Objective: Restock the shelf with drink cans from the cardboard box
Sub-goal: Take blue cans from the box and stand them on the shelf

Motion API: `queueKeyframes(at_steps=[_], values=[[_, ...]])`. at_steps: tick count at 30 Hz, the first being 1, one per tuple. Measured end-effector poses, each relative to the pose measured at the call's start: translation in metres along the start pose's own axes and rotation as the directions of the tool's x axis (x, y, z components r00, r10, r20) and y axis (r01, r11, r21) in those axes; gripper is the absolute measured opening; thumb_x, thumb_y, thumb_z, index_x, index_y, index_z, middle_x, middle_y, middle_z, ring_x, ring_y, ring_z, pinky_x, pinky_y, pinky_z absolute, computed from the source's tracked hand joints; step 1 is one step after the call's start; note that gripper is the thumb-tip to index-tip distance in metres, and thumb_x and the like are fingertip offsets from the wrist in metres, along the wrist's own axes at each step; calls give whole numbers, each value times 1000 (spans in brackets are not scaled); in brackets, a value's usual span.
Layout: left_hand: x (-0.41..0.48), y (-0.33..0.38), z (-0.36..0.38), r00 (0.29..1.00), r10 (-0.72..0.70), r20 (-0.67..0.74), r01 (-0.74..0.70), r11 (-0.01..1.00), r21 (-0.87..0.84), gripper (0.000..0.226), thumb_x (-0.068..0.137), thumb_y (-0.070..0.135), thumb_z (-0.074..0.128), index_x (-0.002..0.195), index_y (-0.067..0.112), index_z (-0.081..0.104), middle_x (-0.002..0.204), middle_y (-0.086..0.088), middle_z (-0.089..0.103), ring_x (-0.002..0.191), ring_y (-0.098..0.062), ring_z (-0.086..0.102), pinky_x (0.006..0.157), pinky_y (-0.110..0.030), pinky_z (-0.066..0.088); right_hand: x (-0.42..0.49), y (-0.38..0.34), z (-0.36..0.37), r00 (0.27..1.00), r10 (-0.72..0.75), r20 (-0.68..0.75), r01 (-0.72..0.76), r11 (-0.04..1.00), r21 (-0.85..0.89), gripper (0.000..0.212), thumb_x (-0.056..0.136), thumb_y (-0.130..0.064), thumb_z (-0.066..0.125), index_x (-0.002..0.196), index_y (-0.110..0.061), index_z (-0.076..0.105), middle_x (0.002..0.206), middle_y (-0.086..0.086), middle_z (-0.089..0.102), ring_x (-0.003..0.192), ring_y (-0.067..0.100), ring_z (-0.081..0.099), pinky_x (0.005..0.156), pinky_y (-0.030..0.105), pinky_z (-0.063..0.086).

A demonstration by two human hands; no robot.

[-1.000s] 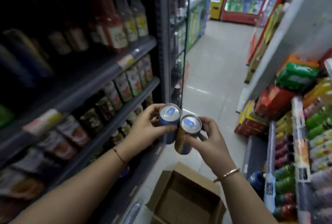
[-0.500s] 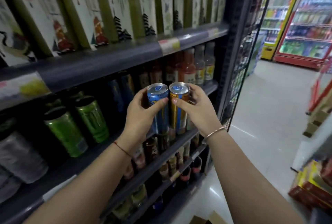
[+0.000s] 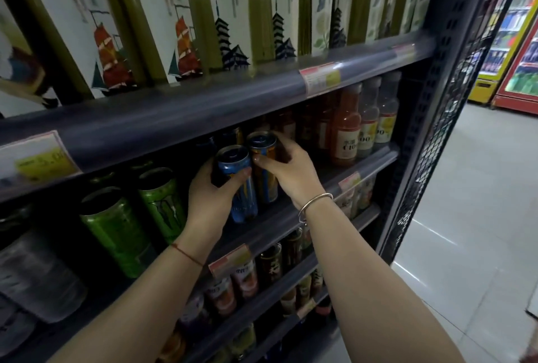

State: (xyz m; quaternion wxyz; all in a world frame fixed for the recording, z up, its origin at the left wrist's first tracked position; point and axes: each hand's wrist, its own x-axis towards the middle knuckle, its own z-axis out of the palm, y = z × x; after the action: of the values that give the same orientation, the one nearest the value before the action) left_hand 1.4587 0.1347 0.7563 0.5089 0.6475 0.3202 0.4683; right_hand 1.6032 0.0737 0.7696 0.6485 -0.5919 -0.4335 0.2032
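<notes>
My left hand point(image 3: 214, 196) grips a tall blue can point(image 3: 237, 179), and my right hand point(image 3: 286, 172) grips a tall orange can point(image 3: 263, 164) right beside it. Both cans stand upright at the front edge of the dark middle shelf point(image 3: 291, 218), under the shelf board above. Whether their bases rest on the shelf I cannot tell. More dark cans stand in the shadow just behind them. The cardboard box is out of view.
Green cans point(image 3: 161, 202) stand to the left of my hands, orange juice bottles point(image 3: 346, 129) to the right. Tall green bottles point(image 3: 230, 13) fill the shelf above. Small cans point(image 3: 244, 278) line the lower shelves. The tiled aisle floor point(image 3: 471, 217) lies to the right, with drink coolers point(image 3: 524, 65) beyond.
Both hands have carried the two cans up from over the box and forward into the middle shelf. The box has dropped out of view as my head turned toward the shelf.
</notes>
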Motion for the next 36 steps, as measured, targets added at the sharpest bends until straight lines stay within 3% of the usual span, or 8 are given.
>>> queueKeyframes(at_steps=[6, 11, 17, 20, 25, 29, 33, 36], values=[[4, -5, -5, 1000, -7, -15, 7, 1000, 11, 55, 76, 34, 78, 126, 21, 59, 118, 8, 67, 105, -3, 62, 87, -19, 50, 7, 11, 8, 1000, 2, 26, -2, 1000, 6, 46, 79, -18, 75, 123, -19, 62, 117, -1, 69, 110, 10, 64, 99, 34, 50], [5, -6, -2, 999, 17, -32, -16, 1000, 27, 37, 79, 30, 77, 113, 27, 63, 108, 15, 68, 94, 7, 64, 73, -6, 49, 10, 15, 10, 999, 3, 41, -2, 1000, -10, 47, 83, -18, 72, 128, -16, 58, 121, 1, 68, 113, 12, 62, 103, 37, 48], [4, -9, 3, 999, 15, -36, -13, 998, 63, 33, 79, 37, 76, 104, 43, 56, 101, 25, 64, 90, 18, 59, 72, -4, 46, 9, 17, 5, 998, -8, 55, 13, 996, -90, 51, 83, -24, 72, 131, -21, 54, 113, -13, 66, 99, -19, 57, 81, 1, 43], [3, -11, 2, 999, 17, -45, -12, 995, 96, 33, 79, 40, 75, 104, 44, 54, 100, 28, 61, 88, 22, 56, 75, -7, 44, 8, 16, 3, 998, 10, 66, -2, 992, -126, 47, 83, -26, 72, 127, -24, 55, 109, -23, 62, 95, -25, 54, 76, -4, 40], [-2, -14, -1, 999, 19, -46, -12, 988, 152, 47, 78, 44, 74, 119, 35, 52, 99, 30, 55, 88, 21, 51, 76, -8, 42, -7, 15, -7, 995, 49, 90, -32, 984, -177, 69, 83, -34, 71, 143, -23, 39, 143, -4, 50, 131, 7, 45, 108, 25, 36], [-17, -12, 0, 999, 16, -28, -10, 980, 198, 54, 78, 44, 74, 124, 32, 49, 96, 35, 49, 82, 23, 47, 70, -3, 38, -37, 7, -18, 994, 85, 72, -70, 979, -189, 75, 86, -34, 68, 148, -21, 29, 153, 1, 35, 139, 14, 34, 107, 23, 31], [-37, -7, -5, 998, 36, -48, -24, 972, 233, 71, 78, 44, 74, 138, 24, 42, 119, 28, 53, 112, 2, 49, 89, -9, 41, -72, -2, -33, 992, 114, 50, -102, 976, -190, 69, 88, -32, 66, 147, -24, 30, 153, -3, 36, 139, 11, 35, 104, 20, 31], [-64, -1, -10, 999, -14, -38, 24, 958, 284, 89, 78, 49, 71, 149, 21, 25, 154, 2, 34, 140, -19, 33, 113, -41, 35, -111, -10, -47, 991, 134, 11, -128, 963, -235, 64, 88, -32, 66, 144, -26, 36, 148, -6, 42, 135, 8, 39, 104, 19, 33]])
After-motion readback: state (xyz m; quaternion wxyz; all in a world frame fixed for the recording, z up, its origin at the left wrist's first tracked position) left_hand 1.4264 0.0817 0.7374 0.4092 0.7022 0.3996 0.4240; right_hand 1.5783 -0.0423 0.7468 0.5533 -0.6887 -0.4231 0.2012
